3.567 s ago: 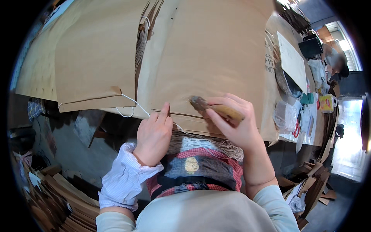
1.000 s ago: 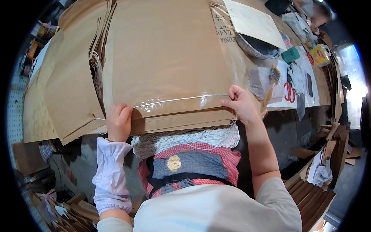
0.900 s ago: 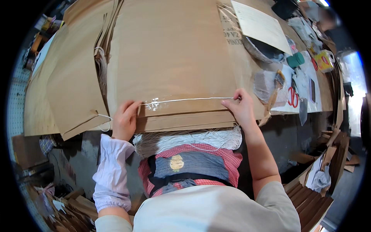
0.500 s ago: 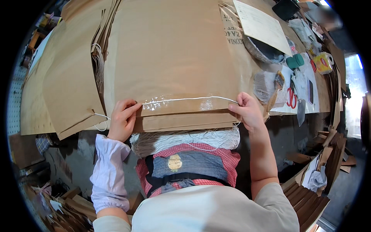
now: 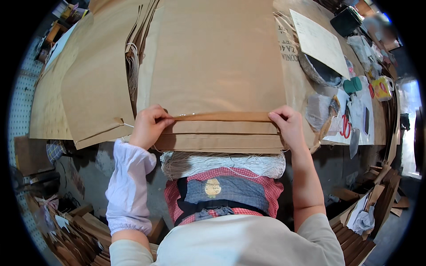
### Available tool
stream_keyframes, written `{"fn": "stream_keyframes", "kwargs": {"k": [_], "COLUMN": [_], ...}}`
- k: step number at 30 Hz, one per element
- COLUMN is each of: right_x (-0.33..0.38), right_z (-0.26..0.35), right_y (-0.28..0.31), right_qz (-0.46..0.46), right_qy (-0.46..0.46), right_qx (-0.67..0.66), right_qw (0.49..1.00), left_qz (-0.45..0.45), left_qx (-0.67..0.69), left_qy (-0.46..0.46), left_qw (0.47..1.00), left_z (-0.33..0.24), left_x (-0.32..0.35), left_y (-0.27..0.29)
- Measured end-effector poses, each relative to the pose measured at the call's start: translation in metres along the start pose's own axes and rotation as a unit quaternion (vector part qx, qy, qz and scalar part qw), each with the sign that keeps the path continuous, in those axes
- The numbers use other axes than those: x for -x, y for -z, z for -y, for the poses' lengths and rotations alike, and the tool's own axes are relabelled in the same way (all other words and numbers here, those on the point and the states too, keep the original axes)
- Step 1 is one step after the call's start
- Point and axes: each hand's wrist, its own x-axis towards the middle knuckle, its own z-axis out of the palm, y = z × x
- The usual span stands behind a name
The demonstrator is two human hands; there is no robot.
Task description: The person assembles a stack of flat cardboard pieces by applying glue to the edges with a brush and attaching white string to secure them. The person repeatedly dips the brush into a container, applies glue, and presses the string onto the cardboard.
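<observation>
A large brown paper sheet [image 5: 217, 66] lies on the table in front of me, its near edge turned up into a narrow folded strip [image 5: 222, 116]. My left hand [image 5: 151, 127] pinches the left end of this strip. At its right end, the thumb and fingers of my right hand [image 5: 290, 127] are closed on the fold. A small shiny wet spot shows beside the left fingers, and the white cord along the edge is hidden under the fold. Below the strip, more folded brown paper edges [image 5: 217, 142] are layered. A thick bundle of white cords [image 5: 222, 165] lies across my lap.
Left stands a stack of brown paper pieces [image 5: 95, 84] with white cords [image 5: 132, 66]. To the right are a pale board [image 5: 317, 42] over a bowl [image 5: 313, 71], a green-lidded container [image 5: 353, 84], red-handled scissors [image 5: 345, 126] and a knife blade [image 5: 354, 144] past the table edge.
The near paper edge has been folded up over the white cord and the shiny patches, which showed before. Both hands keep to the strip's two ends. The whole view has shifted slightly.
</observation>
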Motion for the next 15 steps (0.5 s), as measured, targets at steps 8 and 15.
{"fn": "stream_keyframes", "kwargs": {"k": [8,15], "right_x": [0.007,0.041], "right_z": [0.005,0.043], "right_y": [-0.029,-0.082], "right_qz": [-0.166,0.059], "right_qy": [0.157,0.17], "right_qx": [0.387,0.349], "right_qw": [0.893,0.92], "left_qz": [-0.261,-0.005], "left_qx": [-0.277,-0.306], "left_qy": [0.024,-0.057], "left_qw": [0.924,0.95], "left_z": [-0.022,-0.062], "left_x": [0.007,0.021], "left_y": [-0.045,-0.073]}}
